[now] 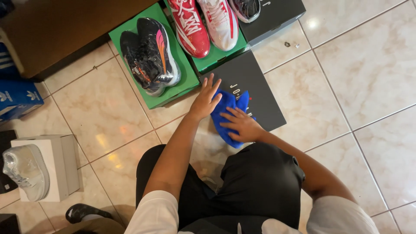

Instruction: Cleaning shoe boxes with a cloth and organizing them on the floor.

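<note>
At the far left of the tiled floor (104, 112) a silver shoe (25, 171) lies on a white box (60, 162), and further up a pair of black shoes (149, 54) rests on a green box (173, 82). Beside them a red shoe (187, 28) and a white-and-red shoe (221, 24) sit on a second green box (216, 58). The person's left hand (207, 99) reaches forward from a nearly straight arm, palm down, its fingers (212, 84) released and spread, their tips over the near edge of a black box (260, 93); whether they press on it cannot be told. Just to the right, the right hand (240, 125) comes in from a bent arm that crosses the black-clad knee, and lies flat with open fingers pressing on a blue cloth (227, 106). The cloth is bunched on the near left corner of the black box, hanging over onto the floor, between the two hands. Another dark box (277, 15) carries a dark shoe (246, 8) at the top.
</note>
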